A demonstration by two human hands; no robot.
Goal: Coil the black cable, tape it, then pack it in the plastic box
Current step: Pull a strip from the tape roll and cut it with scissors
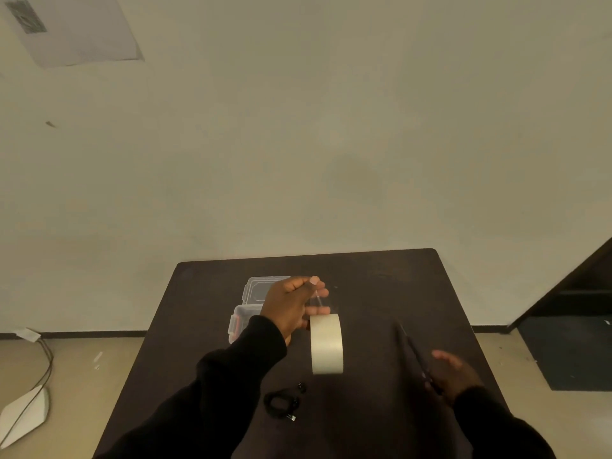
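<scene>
Holding the tape up over the middle of the table, left hand pinching its loose end. Right hand, closed on scissors, near the right edge. Coiled cable near the front edge, box toward the back left. Open room at the back right corner.

No legible text, labels, brands or nos. anywhere; the dark patch on the wall sheet is too blurred to read.
</scene>
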